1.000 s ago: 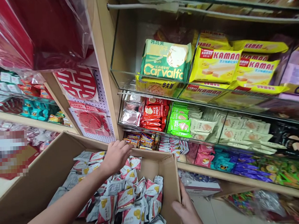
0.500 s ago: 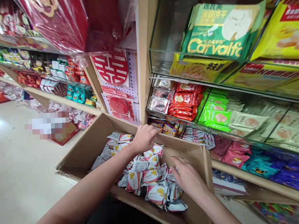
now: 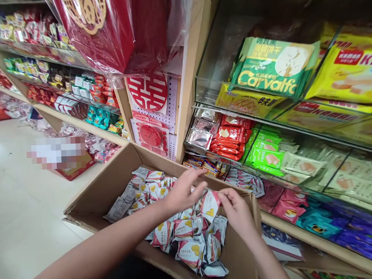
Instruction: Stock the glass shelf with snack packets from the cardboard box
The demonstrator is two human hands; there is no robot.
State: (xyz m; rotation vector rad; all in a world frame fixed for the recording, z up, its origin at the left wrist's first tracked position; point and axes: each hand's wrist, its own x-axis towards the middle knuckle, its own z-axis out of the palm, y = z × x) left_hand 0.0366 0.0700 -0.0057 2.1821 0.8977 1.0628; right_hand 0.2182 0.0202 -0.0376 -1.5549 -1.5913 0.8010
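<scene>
A cardboard box [image 3: 92,189] holds many small white-and-pink snack packets [image 3: 188,253] with yellow pictures on them. My right hand [image 3: 236,209] pinches one snack packet [image 3: 210,206] by its corner between thumb and fingers, just above the heap at the box's right side. Close beside that packet, my left hand [image 3: 185,191] reaches over the heap with thumb and fingers apart. Whether the left thumb touches the packet's edge is hard to make out. Nothing shows inside the left hand.
Behind the box stand shelves with glass-fronted bins of snacks, among them green biscuit packs [image 3: 269,70] and red packets [image 3: 230,135]. A plastic-wrapped dark red box [image 3: 116,35] overhangs at upper left. A wooden post [image 3: 191,73] divides the shelves. Another red box [image 3: 73,167] lies on the floor.
My right hand has closed on a snack packet and lifted it slightly. My left hand has moved lower and right, towards that packet. The camera view has shifted a little.
</scene>
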